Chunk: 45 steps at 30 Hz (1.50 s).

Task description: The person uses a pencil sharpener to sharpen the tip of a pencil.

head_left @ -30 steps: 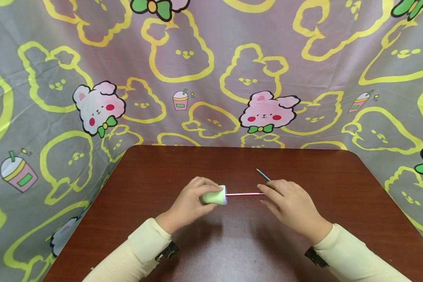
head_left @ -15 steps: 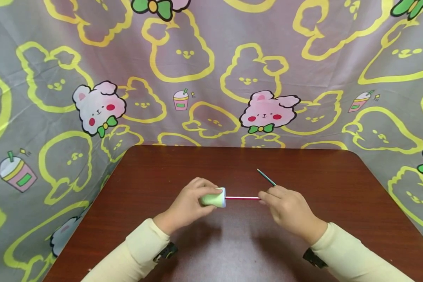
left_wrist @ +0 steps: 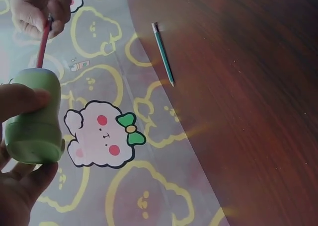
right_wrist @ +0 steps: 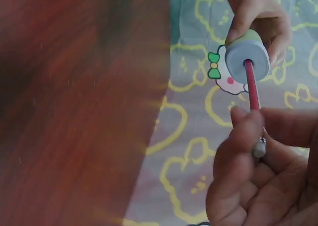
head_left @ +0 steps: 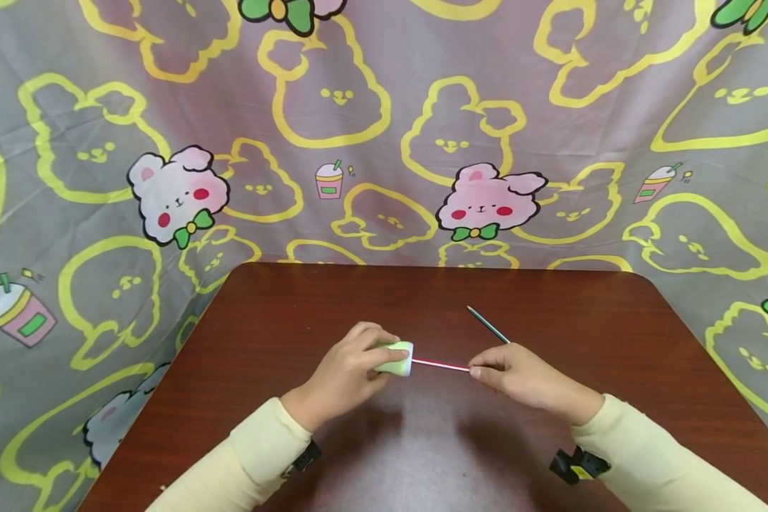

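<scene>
My left hand (head_left: 352,366) grips a light green pencil sharpener (left_wrist: 35,112) with a pale blue-white end (right_wrist: 243,62), lying sideways over the table. A red and white pencil (head_left: 440,365) runs into the hole in that end, its tip hidden inside. The fingertips and thumb of my right hand (head_left: 525,373) pinch the pencil near its eraser end, which pokes out past the fingers in the right wrist view. Behind the right hand, a teal pencil (head_left: 488,325) lies on the table, also visible in the left wrist view.
The dark brown wooden table (head_left: 333,299) spans the space beneath both hands. A grey curtain (head_left: 384,128) printed with bunnies and yellow outlines hangs behind the table and along its sides.
My right hand has turned about the red pencil and shifted slightly toward me, baring more of the teal pencil. The left hand keeps hold of the sharpener, which has tilted slightly.
</scene>
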Each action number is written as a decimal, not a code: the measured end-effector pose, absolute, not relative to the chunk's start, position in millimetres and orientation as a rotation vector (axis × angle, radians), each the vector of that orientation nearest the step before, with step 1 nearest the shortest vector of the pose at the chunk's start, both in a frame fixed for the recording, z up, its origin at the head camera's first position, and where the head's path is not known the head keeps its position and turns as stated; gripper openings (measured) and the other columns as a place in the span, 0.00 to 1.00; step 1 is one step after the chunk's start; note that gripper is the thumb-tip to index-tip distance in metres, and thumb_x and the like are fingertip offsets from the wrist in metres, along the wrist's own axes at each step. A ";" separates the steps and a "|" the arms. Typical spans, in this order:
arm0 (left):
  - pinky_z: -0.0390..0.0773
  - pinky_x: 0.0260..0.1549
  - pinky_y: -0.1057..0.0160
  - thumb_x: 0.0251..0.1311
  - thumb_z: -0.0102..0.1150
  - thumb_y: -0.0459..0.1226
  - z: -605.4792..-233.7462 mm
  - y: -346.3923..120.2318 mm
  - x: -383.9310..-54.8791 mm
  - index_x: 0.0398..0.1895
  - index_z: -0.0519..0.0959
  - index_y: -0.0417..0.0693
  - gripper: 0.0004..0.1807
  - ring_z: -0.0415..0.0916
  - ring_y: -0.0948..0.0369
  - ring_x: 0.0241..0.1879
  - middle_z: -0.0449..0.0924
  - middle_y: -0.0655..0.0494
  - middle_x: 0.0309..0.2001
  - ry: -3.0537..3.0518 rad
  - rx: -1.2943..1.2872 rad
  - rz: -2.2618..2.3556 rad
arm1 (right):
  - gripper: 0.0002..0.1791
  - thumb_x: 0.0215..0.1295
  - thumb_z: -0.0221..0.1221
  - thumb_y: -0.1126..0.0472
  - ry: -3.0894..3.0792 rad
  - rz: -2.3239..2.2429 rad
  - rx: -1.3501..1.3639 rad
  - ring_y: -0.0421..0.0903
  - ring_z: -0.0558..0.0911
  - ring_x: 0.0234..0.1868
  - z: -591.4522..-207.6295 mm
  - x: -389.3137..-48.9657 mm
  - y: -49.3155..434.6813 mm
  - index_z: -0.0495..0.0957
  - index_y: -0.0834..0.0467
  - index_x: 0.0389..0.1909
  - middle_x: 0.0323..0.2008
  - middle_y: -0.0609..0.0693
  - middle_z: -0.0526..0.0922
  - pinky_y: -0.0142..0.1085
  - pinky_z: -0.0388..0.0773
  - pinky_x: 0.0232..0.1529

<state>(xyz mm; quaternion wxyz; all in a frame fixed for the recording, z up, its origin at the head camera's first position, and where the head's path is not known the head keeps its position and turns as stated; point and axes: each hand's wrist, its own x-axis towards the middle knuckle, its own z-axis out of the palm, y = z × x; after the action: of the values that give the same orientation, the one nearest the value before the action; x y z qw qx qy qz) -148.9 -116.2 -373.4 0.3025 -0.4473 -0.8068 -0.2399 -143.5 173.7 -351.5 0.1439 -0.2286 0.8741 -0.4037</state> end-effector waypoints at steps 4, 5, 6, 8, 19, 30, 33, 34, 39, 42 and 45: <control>0.78 0.43 0.63 0.35 0.74 0.26 -373.7 -115.5 -150.4 0.39 0.86 0.49 0.21 0.75 0.55 0.46 0.81 0.53 0.43 -2.172 -1.151 -0.692 | 0.18 0.65 0.60 0.54 2.754 -1.016 -0.760 0.42 0.79 0.38 -351.3 -140.9 172.2 0.80 0.59 0.52 0.41 0.46 0.83 0.37 0.77 0.37; 0.78 0.43 0.63 0.35 0.74 0.26 -373.8 -115.5 -150.6 0.39 0.86 0.48 0.21 0.75 0.55 0.46 0.81 0.53 0.42 -2.181 -1.144 -0.706 | 0.19 0.64 0.61 0.54 2.829 -0.968 -0.801 0.42 0.80 0.42 -351.9 -140.1 172.0 0.80 0.57 0.53 0.44 0.46 0.83 0.39 0.77 0.40; 0.78 0.44 0.63 0.35 0.74 0.26 -373.7 -115.4 -150.6 0.39 0.86 0.48 0.21 0.75 0.56 0.46 0.81 0.53 0.42 -2.193 -1.135 -0.725 | 0.20 0.62 0.63 0.53 2.919 -0.908 -0.856 0.43 0.80 0.45 -353.0 -139.5 172.0 0.80 0.56 0.54 0.47 0.46 0.82 0.41 0.77 0.42; 0.78 0.44 0.63 0.35 0.74 0.25 -374.0 -115.2 -150.6 0.39 0.86 0.47 0.21 0.75 0.56 0.46 0.81 0.54 0.42 -2.215 -1.120 -0.765 | 0.23 0.58 0.66 0.54 3.092 -0.801 -0.998 0.46 0.80 0.45 -356.2 -138.8 172.4 0.79 0.55 0.55 0.46 0.47 0.81 0.44 0.78 0.42; 0.77 0.42 0.64 0.38 0.74 0.25 -372.1 -114.0 -146.9 0.42 0.86 0.44 0.22 0.74 0.57 0.45 0.81 0.54 0.41 -2.317 -1.028 -1.005 | 0.22 0.75 0.45 0.49 3.499 -0.517 -1.838 0.49 0.79 0.33 -371.2 -146.8 175.3 0.82 0.60 0.45 0.34 0.50 0.82 0.45 0.75 0.35; 0.78 0.41 0.64 0.38 0.74 0.26 -369.5 -113.8 -148.2 0.41 0.85 0.44 0.21 0.74 0.57 0.45 0.81 0.54 0.42 -2.344 -1.018 -1.091 | 0.18 0.75 0.47 0.58 3.504 -0.527 -2.113 0.44 0.69 0.19 -372.1 -150.3 170.9 0.81 0.60 0.32 0.22 0.45 0.75 0.34 0.67 0.19; 0.78 0.41 0.64 0.38 0.74 0.26 -371.1 -113.6 -149.7 0.41 0.86 0.43 0.21 0.75 0.56 0.45 0.81 0.53 0.42 -2.285 -1.070 -1.007 | 0.20 0.75 0.46 0.54 3.457 -0.646 -1.943 0.40 0.68 0.18 -373.5 -147.4 171.6 0.82 0.58 0.30 0.20 0.42 0.74 0.32 0.66 0.17; 0.78 0.41 0.64 0.37 0.74 0.26 -371.9 -113.5 -150.4 0.41 0.86 0.43 0.21 0.75 0.56 0.45 0.81 0.53 0.42 -2.260 -1.090 -0.969 | 0.17 0.74 0.50 0.55 3.411 -0.704 -1.858 0.38 0.69 0.18 -373.4 -146.1 172.2 0.82 0.57 0.30 0.20 0.41 0.75 0.31 0.67 0.18; 0.78 0.43 0.64 0.36 0.74 0.24 -377.7 -112.9 -154.4 0.38 0.87 0.45 0.20 0.76 0.56 0.45 0.81 0.52 0.42 -2.159 -1.180 -0.802 | 0.09 0.66 0.58 0.61 2.665 -1.214 -0.982 0.35 0.73 0.21 -360.4 -142.8 176.3 0.84 0.62 0.32 0.20 0.44 0.77 0.30 0.70 0.22; 0.78 0.43 0.64 0.36 0.74 0.24 -379.4 -112.0 -154.7 0.38 0.87 0.46 0.21 0.76 0.56 0.46 0.81 0.52 0.42 -2.145 -1.199 -0.753 | 0.10 0.66 0.57 0.63 2.356 -1.361 -0.544 0.37 0.68 0.18 -352.8 -145.3 178.2 0.82 0.67 0.34 0.16 0.45 0.70 0.30 0.65 0.20; 0.78 0.44 0.63 0.36 0.74 0.24 -379.0 -111.0 -154.6 0.39 0.87 0.47 0.21 0.76 0.56 0.45 0.81 0.52 0.42 -2.157 -1.181 -0.754 | 0.10 0.67 0.57 0.62 2.405 -1.312 -0.555 0.37 0.67 0.17 -351.4 -147.2 179.2 0.82 0.66 0.36 0.15 0.44 0.68 0.30 0.66 0.20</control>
<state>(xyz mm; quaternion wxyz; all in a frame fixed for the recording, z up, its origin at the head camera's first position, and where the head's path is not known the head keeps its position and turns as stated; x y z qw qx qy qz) -154.6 -111.0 -379.0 0.2810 -0.4405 -0.8049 -0.2812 -147.2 179.2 -351.4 0.1723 -0.1957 0.8474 -0.4624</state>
